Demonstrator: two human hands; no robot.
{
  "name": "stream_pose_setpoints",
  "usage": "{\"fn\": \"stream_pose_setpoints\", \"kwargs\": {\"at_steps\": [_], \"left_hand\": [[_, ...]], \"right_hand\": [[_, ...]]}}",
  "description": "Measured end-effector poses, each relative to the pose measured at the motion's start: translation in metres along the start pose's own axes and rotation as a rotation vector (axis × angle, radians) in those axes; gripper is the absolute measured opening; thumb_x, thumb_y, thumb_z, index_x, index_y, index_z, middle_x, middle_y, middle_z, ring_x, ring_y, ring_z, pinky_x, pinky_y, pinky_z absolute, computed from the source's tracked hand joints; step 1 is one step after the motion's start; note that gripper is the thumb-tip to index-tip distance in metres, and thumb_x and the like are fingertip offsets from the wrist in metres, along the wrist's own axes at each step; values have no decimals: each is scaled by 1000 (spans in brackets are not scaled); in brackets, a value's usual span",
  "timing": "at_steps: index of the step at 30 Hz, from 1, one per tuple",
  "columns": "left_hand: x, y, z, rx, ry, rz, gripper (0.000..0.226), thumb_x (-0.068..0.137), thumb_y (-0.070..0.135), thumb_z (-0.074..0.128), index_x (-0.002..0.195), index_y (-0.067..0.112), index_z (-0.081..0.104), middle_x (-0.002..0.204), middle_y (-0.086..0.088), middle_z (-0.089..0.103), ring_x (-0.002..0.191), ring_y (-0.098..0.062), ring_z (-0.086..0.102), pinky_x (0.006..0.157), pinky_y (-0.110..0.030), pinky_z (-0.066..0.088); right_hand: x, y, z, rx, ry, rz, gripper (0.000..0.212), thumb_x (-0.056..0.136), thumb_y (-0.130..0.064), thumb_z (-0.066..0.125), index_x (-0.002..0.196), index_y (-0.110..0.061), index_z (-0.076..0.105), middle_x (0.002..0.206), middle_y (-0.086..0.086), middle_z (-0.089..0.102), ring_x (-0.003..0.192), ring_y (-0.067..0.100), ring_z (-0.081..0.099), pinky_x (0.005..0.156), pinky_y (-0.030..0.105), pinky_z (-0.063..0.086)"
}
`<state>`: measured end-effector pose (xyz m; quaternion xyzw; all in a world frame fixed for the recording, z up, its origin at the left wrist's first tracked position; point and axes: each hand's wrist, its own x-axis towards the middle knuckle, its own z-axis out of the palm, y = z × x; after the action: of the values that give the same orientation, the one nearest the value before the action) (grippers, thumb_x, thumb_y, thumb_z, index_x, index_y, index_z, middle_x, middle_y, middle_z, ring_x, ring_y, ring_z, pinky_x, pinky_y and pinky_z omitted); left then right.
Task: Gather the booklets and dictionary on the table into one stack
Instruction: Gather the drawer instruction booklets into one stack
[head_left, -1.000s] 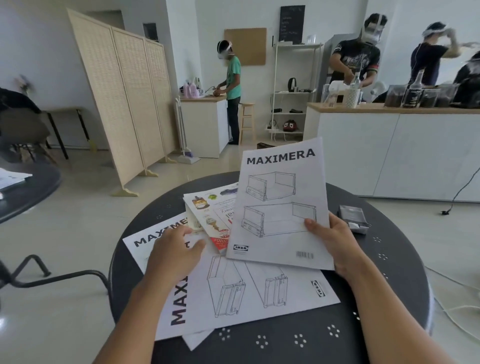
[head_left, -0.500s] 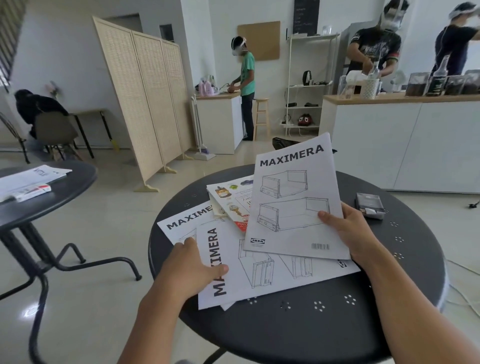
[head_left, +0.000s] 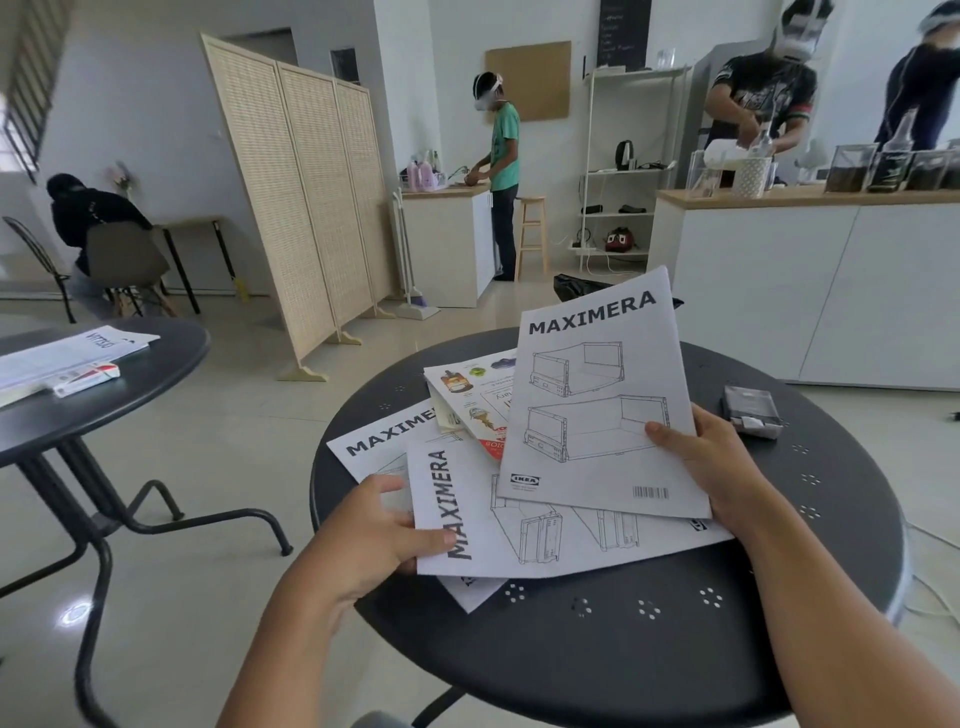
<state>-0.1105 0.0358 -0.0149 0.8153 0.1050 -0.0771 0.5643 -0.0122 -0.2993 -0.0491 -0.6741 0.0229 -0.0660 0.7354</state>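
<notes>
Right hand (head_left: 722, 467) lifts one booklet (head_left: 597, 405) clear; left hand (head_left: 374, 525) pinches another's (head_left: 519, 519) edge, probably to square them on the bench (head_left: 623, 649).

Round dark table (head_left: 597, 649) seen from above, with white MAXIMERA booklets fanned across its left half. Right hand (head_left: 711, 467) gripping the top booklet (head_left: 597, 415) by its right edge, far end tilted up off the pile. Left hand (head_left: 374, 530) pinching the left edge of a sideways booklet (head_left: 519, 525) at the table's left rim. Colourful dictionary (head_left: 478, 400) partly covered, peeking out between booklets. Small grey packet (head_left: 750, 411) near the right edge, apart from the papers.
</notes>
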Motion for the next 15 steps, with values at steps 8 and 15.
{"fn": "stream_pose_setpoints", "kwargs": {"at_steps": [8,15], "left_hand": [[-5,13,36,-829,-61,235,63,82,55,68,131,17,57,126,-6,72,115,-25,70,98,-51,51],[-3,18,115,-437,196,229,101,61,51,86,145,31,33,141,16,39,134,-6,42,112,-35,38]], "right_hand": [[3,2,0,53,36,-22,25,94,-2,64,106,-22,72,93,-1,81,79,21,77,62,33,61],[3,2,0,40,57,-43,24,94,-2,64,105,-21,71,102,6,78,87,28,74,81,43,59]]}}
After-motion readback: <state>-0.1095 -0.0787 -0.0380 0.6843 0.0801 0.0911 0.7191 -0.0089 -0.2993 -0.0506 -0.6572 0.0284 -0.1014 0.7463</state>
